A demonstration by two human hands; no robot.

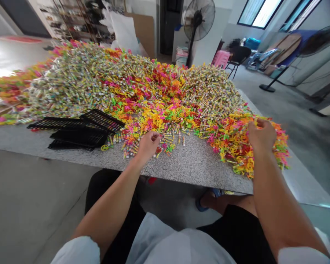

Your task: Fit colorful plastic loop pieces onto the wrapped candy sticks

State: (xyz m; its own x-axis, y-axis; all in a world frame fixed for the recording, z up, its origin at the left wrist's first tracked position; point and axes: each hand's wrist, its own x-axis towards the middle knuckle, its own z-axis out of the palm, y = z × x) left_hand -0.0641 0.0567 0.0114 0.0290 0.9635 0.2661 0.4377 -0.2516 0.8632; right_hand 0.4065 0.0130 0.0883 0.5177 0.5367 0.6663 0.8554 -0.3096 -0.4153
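Note:
My left hand (148,146) is low over the front of the table, its fingers curled together beside a loose scatter of small printed tubes (169,138) with white ends. Whatever is in those fingers is too small to make out. On the right, my right hand (262,136) reaches into a heap of bright plastic pieces (233,146) in yellow, orange, pink and green, some with loops. Its thumb and fingers are bent inwards, and what they hold is hidden among the pieces. Several black slotted plastic trays (78,134) lie stacked askew left of my left hand.
Large mounds of printed tubes (71,79) and plastic pieces (165,88) cover the back of the speckled stone table (187,161). Beyond it stand a pedestal fan (198,18), a pink stool (220,58) and a black chair (239,55). Another fan (320,40) is at the right.

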